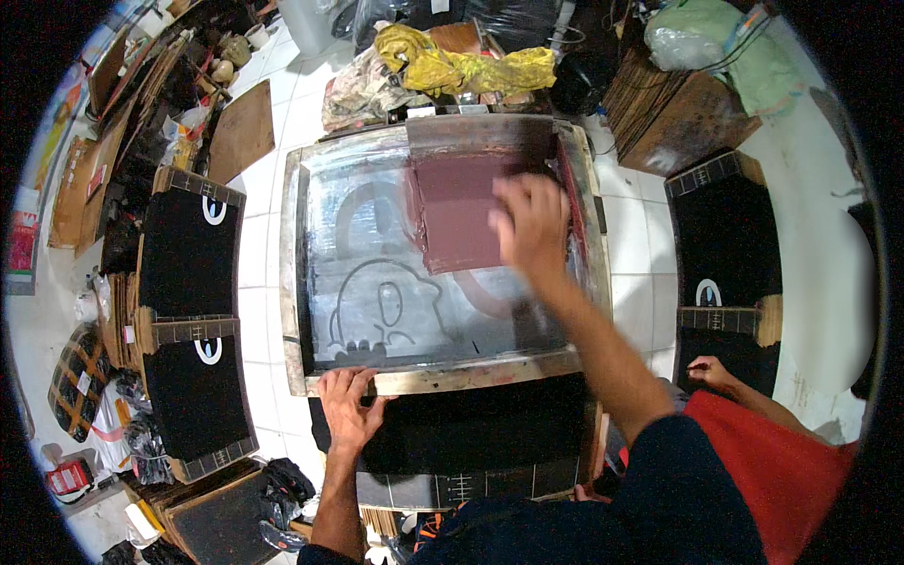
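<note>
A screen-printing frame (476, 379) with a wooden border lies in front of me, over a board with black cloth. Its grey mesh (377, 240) shows cartoon outlines, and dark maroon ink (457, 212) covers part of its far right area. My left hand (347, 410) grips the near rail toward its left end, fingers over the top and thumb on the near side. Above the ink is my right hand (535, 226), its fingers smeared by motion, so I cannot make out whether it holds anything. A brown flat strip, perhaps a squeegee (480, 135), rests along the far rail.
Black cloth boards (193, 254) stand left, and more black boards (723, 240) right. A person in red (767, 471) is close on my right, one hand (713, 374) near the right boards. Beyond the frame lies a yellow stained cloth (461, 64).
</note>
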The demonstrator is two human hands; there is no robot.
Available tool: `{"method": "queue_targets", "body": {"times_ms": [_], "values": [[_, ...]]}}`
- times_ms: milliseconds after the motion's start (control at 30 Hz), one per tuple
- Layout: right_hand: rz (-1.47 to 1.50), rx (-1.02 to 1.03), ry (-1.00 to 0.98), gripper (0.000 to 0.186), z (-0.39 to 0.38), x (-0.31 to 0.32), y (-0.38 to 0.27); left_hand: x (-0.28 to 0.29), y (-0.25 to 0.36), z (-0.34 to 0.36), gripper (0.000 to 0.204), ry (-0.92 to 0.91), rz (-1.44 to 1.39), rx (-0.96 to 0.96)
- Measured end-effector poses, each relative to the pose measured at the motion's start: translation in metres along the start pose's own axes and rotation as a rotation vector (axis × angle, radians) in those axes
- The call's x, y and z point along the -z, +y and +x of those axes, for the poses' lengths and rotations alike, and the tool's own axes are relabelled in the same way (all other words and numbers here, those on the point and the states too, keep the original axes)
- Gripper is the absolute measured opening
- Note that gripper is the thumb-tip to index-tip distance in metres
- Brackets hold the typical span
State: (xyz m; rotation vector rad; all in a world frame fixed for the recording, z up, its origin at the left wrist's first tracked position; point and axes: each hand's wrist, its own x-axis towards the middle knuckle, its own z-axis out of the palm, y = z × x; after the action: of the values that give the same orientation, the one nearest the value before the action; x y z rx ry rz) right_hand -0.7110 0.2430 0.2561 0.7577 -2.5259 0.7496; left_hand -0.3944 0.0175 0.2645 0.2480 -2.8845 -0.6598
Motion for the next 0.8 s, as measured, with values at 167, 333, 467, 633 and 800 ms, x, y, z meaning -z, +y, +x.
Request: {"method": "queue_targets", "body": {"times_ms": [167, 333, 467, 633, 800], "values": [[0.227, 0.0, -0.187, 0.044, -0.163, 0.078, -0.102, 0.022, 0.01, 0.009, 0.044, -0.028, 0.043, -0.045], [0.023, 0.075, 0.164, 0.04, -0.12, 0.109, -0.13, 0.114, 0.044, 0.036, 0.055, 0.11, 0.108, -0.292], [-0.097, 0.138, 0.344, 0.023, 0.001, 0.161, -0.15, 0.177, 0.009, 0.067, 0.045, 0.703, 0.172, -0.292], [-0.209, -0.036, 0.266, 0.04, 0.121, 0.211, -0.169, 0.072, -0.174, -0.029, 0.042, 0.783, -0.237, 0.241], [-0.354, -0.208, 0.079, 0.052, 0.19, 0.235, -0.174, -0.114, -0.263, -0.322, 0.039, -0.284, -0.093, 1.01]]}}
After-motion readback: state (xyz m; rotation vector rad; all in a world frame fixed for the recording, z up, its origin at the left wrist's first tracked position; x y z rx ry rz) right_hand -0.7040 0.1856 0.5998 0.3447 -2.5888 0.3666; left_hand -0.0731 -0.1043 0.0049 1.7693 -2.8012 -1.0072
